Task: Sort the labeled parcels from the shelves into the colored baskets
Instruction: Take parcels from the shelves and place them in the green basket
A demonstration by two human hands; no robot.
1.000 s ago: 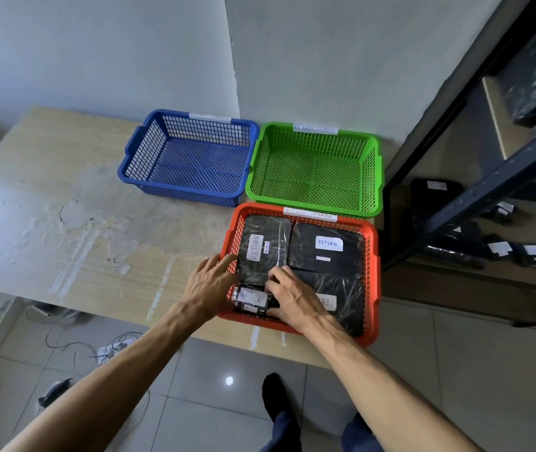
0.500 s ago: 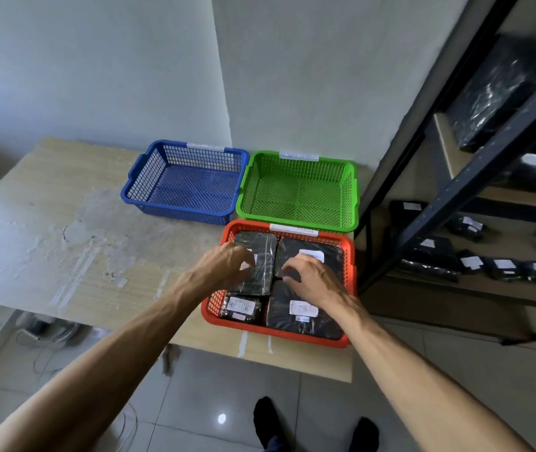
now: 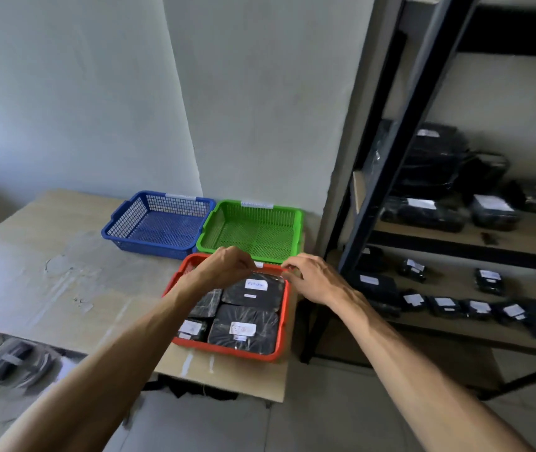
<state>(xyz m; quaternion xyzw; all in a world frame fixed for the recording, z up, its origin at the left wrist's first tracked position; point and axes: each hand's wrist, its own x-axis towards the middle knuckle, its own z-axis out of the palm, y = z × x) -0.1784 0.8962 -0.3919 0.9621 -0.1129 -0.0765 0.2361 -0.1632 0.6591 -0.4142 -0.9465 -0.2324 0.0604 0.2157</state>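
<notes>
The red basket (image 3: 227, 352) sits at the table's near right corner and holds several black wrapped parcels with white labels, among them a large one (image 3: 244, 331) in front and another (image 3: 253, 291) behind it. My left hand (image 3: 224, 269) hovers over the basket's far left corner, fingers loosely curled, holding nothing. My right hand (image 3: 312, 278) hangs over the far right corner, also loosely curled and empty. Behind stand an empty green basket (image 3: 297, 230) and an empty blue basket (image 3: 113, 228). More labeled parcels lie on the shelves, upper (image 3: 423, 213) and lower (image 3: 446, 305).
The pale wooden table (image 3: 48, 288) stretches left of the baskets. A black metal shelf post (image 3: 390, 151) rises just right of the table. Cables and a power strip (image 3: 15, 363) lie on the tiled floor under the table's left side.
Both hands have let go of the small parcel at the basket's near left and risen toward its far rim. My view has tilted up and right toward the shelves.
</notes>
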